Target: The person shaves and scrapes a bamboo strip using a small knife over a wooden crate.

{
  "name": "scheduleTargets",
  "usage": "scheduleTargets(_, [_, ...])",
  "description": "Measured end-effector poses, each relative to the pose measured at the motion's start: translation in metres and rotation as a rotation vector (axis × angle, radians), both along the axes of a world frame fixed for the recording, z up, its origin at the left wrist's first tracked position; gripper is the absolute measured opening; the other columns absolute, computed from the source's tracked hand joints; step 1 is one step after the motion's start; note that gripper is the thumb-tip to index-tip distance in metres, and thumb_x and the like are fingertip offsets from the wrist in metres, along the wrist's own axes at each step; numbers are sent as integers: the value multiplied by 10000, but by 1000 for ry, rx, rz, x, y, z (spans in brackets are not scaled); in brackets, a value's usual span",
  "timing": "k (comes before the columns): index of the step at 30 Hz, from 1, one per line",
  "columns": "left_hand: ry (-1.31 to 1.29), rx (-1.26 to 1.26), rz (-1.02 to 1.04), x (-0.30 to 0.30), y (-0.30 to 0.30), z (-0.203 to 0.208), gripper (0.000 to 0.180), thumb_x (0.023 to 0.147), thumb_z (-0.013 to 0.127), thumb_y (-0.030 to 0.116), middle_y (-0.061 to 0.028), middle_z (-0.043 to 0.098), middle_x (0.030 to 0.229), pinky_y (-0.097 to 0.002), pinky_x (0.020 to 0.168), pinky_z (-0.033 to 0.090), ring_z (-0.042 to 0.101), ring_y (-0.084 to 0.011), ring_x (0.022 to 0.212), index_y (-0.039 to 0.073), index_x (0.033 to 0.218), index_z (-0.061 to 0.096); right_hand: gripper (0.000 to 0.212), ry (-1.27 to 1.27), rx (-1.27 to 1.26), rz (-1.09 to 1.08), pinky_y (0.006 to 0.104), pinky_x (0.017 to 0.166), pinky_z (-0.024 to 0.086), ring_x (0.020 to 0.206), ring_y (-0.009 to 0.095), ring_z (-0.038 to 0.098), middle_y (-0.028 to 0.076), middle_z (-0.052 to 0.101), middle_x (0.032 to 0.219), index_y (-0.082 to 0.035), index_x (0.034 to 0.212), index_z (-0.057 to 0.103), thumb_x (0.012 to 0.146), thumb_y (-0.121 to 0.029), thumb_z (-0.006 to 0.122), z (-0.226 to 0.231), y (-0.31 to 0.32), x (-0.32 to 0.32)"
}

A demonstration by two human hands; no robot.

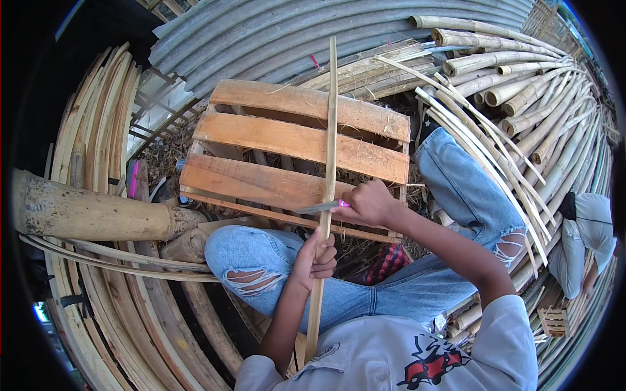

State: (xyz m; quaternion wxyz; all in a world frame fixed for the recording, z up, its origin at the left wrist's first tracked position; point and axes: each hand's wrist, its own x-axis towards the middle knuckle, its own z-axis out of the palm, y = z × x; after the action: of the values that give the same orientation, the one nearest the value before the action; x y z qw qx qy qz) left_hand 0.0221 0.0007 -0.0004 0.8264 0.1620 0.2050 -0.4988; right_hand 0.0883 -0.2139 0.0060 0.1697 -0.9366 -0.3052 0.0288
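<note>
My left hand (pixel 314 260) is wrapped round a long bamboo strip (pixel 331 130), which runs from beside my body up and away over a slatted wooden crate (pixel 261 133). Just beyond that grip, my right hand (pixel 373 203) closes on the pink handle of a knife (pixel 317 208). The knife's blade points left and lies across the strip, against it or very near it. Part of the handle is hidden inside my fingers. The strip's far end sticks up past the crate's back edge.
Bamboo poles (pixel 521 85) are piled at the right, with thin split strips (pixel 482 137) leaning by my knee. A thick bamboo pole (pixel 91 207) lies at the left near stacked slats (pixel 91 124). Corrugated sheeting (pixel 261 45) stands behind. Another person (pixel 580 234) is at the far right.
</note>
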Motion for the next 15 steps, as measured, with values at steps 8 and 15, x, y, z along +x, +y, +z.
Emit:
scheduleTargets(8, [-149,273,-109,-5,-8,7,445,951,354,543,61,199,469,-185,286,115,144,-36,344,162,724,381,630,74,-39,-187,411,420,426,466,301,582,134,556,502,-104,582,614,890,-607,391,-4,-5,-8])
scheduleTargets(15, [-81,169,-90,-3,-3,-1,430,962,346,523,61,198,472,-181,287,106,143,-36,343,162,729,379,623,49,-23,-96,409,428,432,461,308,574,124,538,484,-99,582,587,894,-602,393,-13,0,-7])
